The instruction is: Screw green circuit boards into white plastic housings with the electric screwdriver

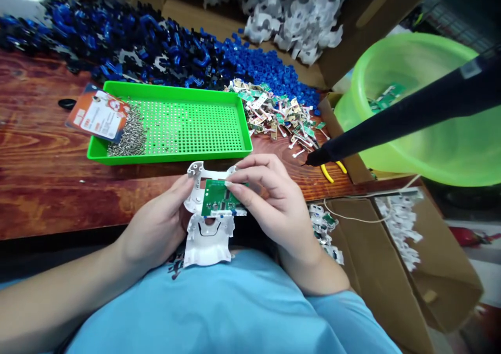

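Observation:
A white plastic shell point(207, 247) is held up at the table's front edge, just above the blue shirt. My left hand point(154, 226) grips its left side, with the thumb along the upper left corner. Over the shell lies a green circuit board point(214, 196) with a white strip along its lower edge. The thumb and fingers of my right hand point(277, 202) are closed on the board's upper right part. Those fingers cover the board's right end, so how far it sits inside the shell cannot be told.
Beyond my hands a green tray point(176, 158) holds screws point(133, 132) and a printed card point(99, 114). Blue parts point(258, 61) and small circuit boards point(274, 108) lie heaped behind. A black power screwdriver point(371, 129) slants in from the right, above yellow-handled pliers point(326, 174) and near a green tub point(358, 77).

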`<state>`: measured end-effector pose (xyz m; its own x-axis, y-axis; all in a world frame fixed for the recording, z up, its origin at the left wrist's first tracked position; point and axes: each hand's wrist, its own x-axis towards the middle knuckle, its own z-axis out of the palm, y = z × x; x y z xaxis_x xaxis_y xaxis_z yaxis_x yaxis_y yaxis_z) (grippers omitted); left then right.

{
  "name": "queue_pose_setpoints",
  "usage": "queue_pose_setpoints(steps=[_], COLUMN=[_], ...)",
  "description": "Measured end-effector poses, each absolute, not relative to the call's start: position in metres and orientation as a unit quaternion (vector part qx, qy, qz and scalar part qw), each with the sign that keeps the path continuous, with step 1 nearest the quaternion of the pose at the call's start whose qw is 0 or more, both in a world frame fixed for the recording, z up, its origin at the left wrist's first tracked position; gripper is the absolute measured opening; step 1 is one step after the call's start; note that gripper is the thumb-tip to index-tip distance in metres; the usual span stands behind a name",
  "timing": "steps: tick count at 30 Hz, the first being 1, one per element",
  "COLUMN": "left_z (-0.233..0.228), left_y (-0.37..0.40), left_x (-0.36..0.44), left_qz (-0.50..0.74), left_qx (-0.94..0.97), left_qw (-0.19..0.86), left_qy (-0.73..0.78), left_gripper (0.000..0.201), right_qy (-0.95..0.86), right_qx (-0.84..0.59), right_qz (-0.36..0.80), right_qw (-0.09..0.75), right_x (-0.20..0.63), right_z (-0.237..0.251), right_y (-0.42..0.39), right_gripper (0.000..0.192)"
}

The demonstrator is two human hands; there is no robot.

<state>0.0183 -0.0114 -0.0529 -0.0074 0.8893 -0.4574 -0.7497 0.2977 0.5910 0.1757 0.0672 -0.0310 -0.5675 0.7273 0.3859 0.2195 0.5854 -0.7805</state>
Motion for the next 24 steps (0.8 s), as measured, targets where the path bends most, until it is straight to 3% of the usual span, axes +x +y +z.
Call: queue_pose_setpoints(steps=[10,12,15,24], left_z=[-0.052,-0.053,-0.057,-0.057], left_y=[-0.021,-0.023,-0.025,-0.024], left_x=[0.020,0.020,0.020,0.025], left_qz=[0.570,0.557,0.536,0.565], left_qx=[0.137,0.160,0.218,0.268], left_qw=[0.707,0.701,0.670,0.570], left_qy=[0.396,0.416,0.466,0.534], left_gripper=[0.023,0.031,0.038,0.034], right_qy=[-0.851,-0.855,-0.862,-0.871], right_qx=[-0.289,-0.284,-0.279,-0.265], right_qz=[0.273,0.266,0.261,0.263], right_qw=[0.344,0.343,0.333,0.320], right_x=[0.169,0.169,0.170,0.169], right_z=[-0.042,-0.044,-0.044,-0.044], right_y=[0.066,0.066,0.065,0.060], right_gripper=[0.011,0.012,0.013,0.014])
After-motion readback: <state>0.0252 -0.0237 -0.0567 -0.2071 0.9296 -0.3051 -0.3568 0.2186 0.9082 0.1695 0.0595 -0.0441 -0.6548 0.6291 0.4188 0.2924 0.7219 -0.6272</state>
